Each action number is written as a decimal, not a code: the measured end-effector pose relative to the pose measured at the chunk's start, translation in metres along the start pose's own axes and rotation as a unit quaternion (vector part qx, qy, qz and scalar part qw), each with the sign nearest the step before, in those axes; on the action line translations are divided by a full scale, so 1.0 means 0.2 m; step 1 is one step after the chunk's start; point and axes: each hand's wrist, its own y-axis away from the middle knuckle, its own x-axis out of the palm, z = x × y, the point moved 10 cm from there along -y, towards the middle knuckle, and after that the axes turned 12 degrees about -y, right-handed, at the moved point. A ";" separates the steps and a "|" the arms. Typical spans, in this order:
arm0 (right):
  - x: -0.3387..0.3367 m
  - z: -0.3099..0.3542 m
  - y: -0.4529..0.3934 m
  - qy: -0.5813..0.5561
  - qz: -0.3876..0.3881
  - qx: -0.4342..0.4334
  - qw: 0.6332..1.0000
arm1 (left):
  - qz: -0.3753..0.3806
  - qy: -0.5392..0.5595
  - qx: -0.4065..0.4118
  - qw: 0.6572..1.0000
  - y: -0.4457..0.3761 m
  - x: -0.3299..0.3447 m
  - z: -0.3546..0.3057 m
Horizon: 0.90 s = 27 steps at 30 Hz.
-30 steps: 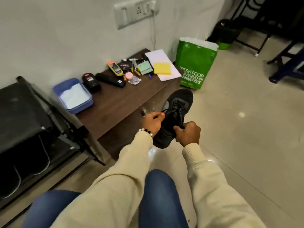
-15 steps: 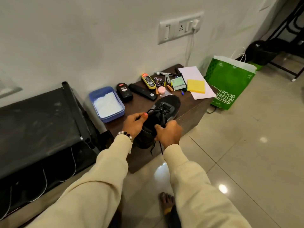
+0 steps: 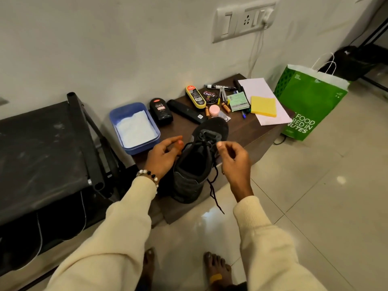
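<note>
1. A black shoe (image 3: 199,162) stands on a low table (image 3: 247,131), with its heel at the near edge and its toe toward the wall.
2. The right hand (image 3: 233,160) pinches the lace (image 3: 214,195) between thumb and forefinger near the top eyelets. The lace's loose end dangles past the table edge.
3. The left hand (image 3: 163,154) is beside the shoe with its fingers curled toward the thumb. Whether it grips the lace cannot be told.
4. Progress, judged: the shoe is in place and its lace is untied but threaded. The lace work looks barely begun.

We list a white wall (image 3: 105,49) with a socket panel (image 3: 244,19), above a glossy pale tiled floor (image 3: 325,206). We also count a dark wooden desk (image 3: 245,131) and a black metal-framed rack (image 3: 42,143) beside it.
</note>
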 end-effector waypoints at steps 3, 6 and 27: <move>0.09 -0.02 -0.05 0.046 0.046 -0.002 0.998 | 0.006 -0.030 0.042 0.999 -0.01 0.05 -0.04; 0.12 -0.02 -0.09 0.063 0.057 0.003 0.996 | -0.022 -0.048 0.045 0.998 -0.02 0.06 -0.10; 0.15 0.05 -0.13 0.101 0.017 -0.006 0.995 | -0.191 -0.113 0.056 0.974 -0.01 0.03 -0.23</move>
